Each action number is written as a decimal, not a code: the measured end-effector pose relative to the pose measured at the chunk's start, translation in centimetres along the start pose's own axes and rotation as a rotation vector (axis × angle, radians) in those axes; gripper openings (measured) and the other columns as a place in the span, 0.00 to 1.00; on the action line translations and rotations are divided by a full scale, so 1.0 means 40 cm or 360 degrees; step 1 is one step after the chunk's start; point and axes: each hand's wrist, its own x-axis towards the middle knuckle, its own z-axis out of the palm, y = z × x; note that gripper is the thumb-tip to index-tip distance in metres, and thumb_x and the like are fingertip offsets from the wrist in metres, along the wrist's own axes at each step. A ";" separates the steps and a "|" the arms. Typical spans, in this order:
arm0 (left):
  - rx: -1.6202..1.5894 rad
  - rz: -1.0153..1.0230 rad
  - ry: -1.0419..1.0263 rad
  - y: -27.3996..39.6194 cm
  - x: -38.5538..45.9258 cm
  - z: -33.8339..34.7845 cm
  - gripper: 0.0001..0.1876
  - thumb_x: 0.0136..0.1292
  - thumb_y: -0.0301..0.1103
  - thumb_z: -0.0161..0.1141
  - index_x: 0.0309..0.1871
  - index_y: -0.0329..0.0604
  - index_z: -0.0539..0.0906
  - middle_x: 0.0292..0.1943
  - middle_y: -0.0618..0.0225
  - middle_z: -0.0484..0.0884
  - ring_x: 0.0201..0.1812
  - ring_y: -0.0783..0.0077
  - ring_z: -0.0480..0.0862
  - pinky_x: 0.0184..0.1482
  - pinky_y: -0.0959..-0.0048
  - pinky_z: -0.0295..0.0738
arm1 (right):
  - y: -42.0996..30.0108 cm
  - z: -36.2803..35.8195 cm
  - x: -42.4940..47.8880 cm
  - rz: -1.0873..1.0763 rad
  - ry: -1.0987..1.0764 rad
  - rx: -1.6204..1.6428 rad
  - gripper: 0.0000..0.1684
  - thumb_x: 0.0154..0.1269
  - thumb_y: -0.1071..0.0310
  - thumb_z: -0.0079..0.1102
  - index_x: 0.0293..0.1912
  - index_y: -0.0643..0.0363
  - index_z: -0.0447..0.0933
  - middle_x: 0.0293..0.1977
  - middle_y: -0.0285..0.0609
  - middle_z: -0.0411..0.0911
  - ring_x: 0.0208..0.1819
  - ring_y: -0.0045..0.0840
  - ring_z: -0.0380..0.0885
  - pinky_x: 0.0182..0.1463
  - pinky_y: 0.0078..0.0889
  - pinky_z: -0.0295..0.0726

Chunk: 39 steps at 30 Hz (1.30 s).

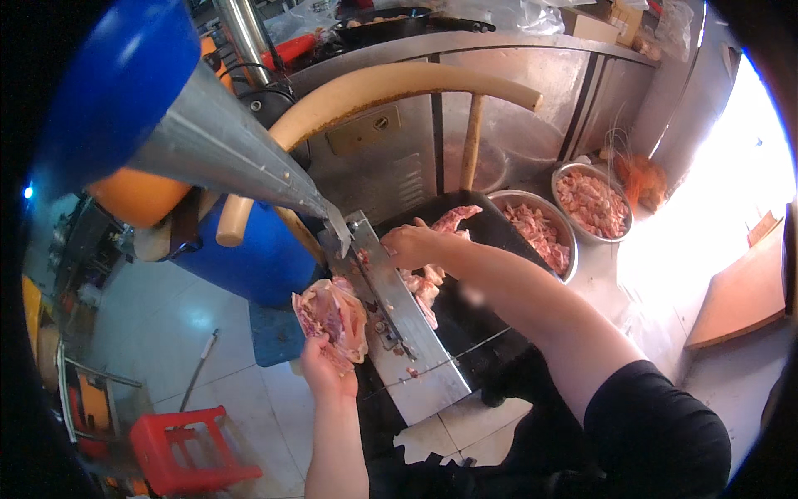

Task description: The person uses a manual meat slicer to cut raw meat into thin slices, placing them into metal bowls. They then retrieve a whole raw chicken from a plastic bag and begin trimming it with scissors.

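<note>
In the head view my left hand (330, 368) holds a split raw poultry carcass (336, 318), its hollow side up, left of a metal cutter base (430, 358). A slot with meat scraps runs along this base. My right hand (405, 246) reaches over the base's far right side, fingers bent down; whether they grip a piece is hidden. Close by, raw poultry pieces (424, 290) lie on the black seat (474, 305), and another raw piece (458, 215) is just beyond the hand. A grey metal lever (237, 143) with a blue end rises from the base's far end.
Two metal bowls hold cut raw meat: the nearer bowl (572, 256) beside the seat, the farther bowl (626, 234) behind it. A curved wooden chair back (405, 81) arches beyond the cutter. At left are a blue barrel (262, 249) and a red plastic stool (156, 452).
</note>
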 end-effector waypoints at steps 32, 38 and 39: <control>0.0194 -0.0004 -0.0026 -0.011 0.024 0.006 0.31 0.58 0.34 0.50 0.68 0.35 0.69 0.63 0.57 0.76 0.64 0.54 0.77 0.67 0.57 0.71 | 0.206 0.066 -0.316 -0.0833 0.0675 -0.0317 0.27 0.51 0.50 0.67 0.50 0.50 0.82 0.54 0.40 0.77 0.61 0.43 0.70 0.66 0.57 0.64; 0.0170 -0.0029 -0.0002 -0.010 0.012 0.019 0.30 0.59 0.33 0.49 0.67 0.34 0.69 0.63 0.57 0.76 0.63 0.55 0.78 0.67 0.57 0.71 | 0.424 -0.035 -0.446 -0.0555 0.0827 -0.0567 0.23 0.60 0.51 0.64 0.52 0.51 0.81 0.58 0.44 0.77 0.64 0.47 0.71 0.67 0.58 0.68; 0.0184 -0.0038 -0.0012 -0.014 0.015 0.027 0.30 0.59 0.33 0.49 0.67 0.34 0.69 0.63 0.57 0.76 0.63 0.55 0.78 0.67 0.57 0.71 | 0.469 -0.050 -0.461 -0.0520 0.0860 -0.0560 0.21 0.61 0.52 0.64 0.50 0.51 0.82 0.57 0.44 0.78 0.64 0.48 0.71 0.67 0.57 0.69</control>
